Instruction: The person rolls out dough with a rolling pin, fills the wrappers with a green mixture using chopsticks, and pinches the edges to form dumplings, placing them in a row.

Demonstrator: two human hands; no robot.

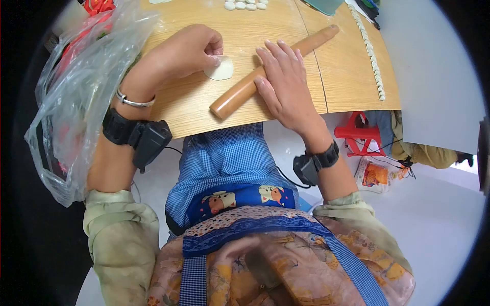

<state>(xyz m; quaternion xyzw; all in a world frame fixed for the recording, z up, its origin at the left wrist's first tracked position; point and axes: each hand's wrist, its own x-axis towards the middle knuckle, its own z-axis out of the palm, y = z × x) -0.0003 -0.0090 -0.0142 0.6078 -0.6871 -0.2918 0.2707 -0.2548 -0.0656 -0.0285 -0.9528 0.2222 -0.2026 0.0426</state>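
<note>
My left hand (196, 48) pinches the upper edge of a thin round dough wrapper (220, 69) between thumb and fingers, at the table surface. Under my right hand (284, 81) lies a wooden rolling pin (240, 97), slanting from lower left to upper right. The right fingers lie stretched over the pin, with the palm on its near side and the thumb toward its left part. A small gap separates the wrapper from the pin.
Several small dough pieces (246, 5) sit at the table's far edge. A row of shaped dough pieces (368, 53) runs along the right side. Clear plastic bags (76, 112) hang at the left. Below the table (178, 115) stands a red stool (360, 133).
</note>
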